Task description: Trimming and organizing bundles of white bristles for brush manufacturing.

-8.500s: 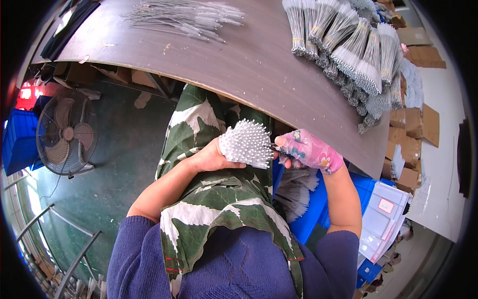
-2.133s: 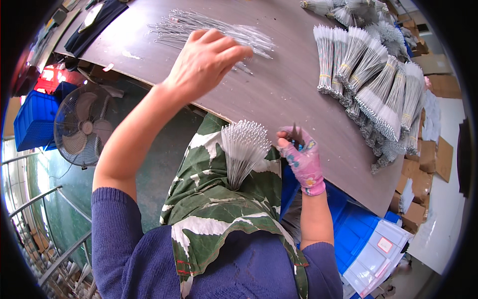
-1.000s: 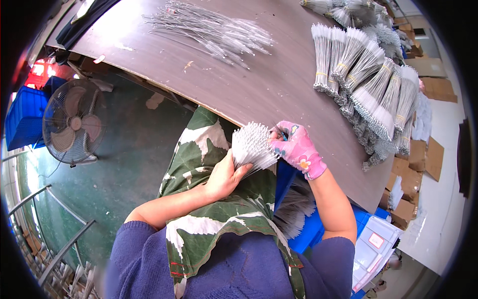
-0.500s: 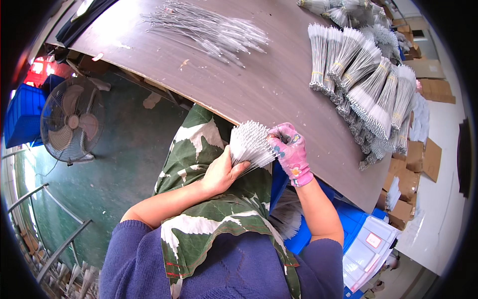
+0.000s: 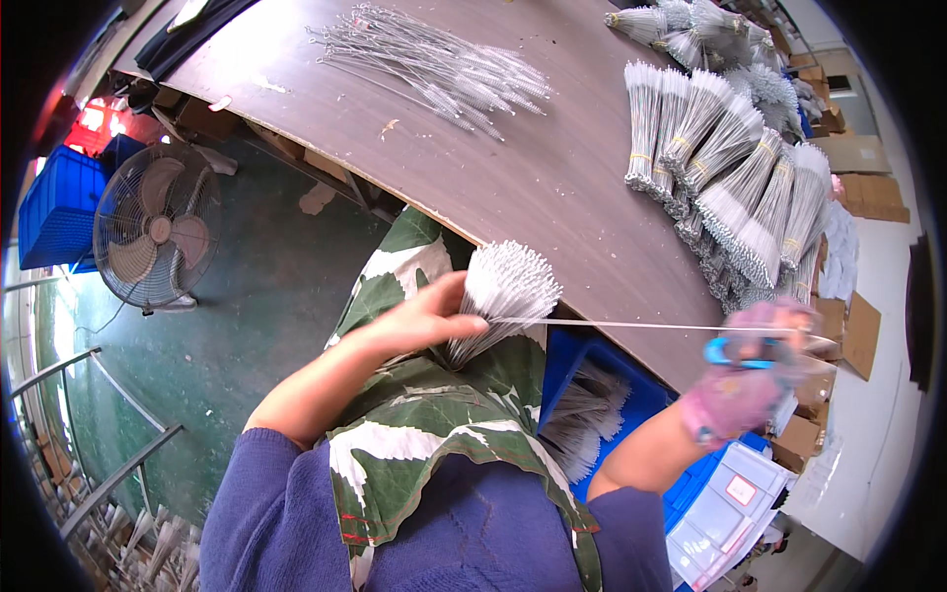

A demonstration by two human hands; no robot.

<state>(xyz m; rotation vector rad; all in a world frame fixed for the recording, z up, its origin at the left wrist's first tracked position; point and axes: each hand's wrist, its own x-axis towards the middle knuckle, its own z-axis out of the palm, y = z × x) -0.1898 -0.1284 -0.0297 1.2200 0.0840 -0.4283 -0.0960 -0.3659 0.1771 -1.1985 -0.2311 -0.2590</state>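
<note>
White brush bundle (image 5: 510,281), tips toward the table (image 5: 602,227), long axis aslant rightward

A broad table with a smooth grey-brown top (image 5: 612,237) carries a loose spread of thin silver wire brushes with whitish bristles (image 5: 444,69). To its right lies a heap of similar brushes in yellow-banded bundles (image 5: 740,187). A small tan scrap (image 5: 389,126) lies near the front edge.

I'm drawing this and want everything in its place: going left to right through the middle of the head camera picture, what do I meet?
Blue crate → round fan → left hand → white-tipped bundle → right hand in its blurry pink glove → brown cardboard box.
</note>
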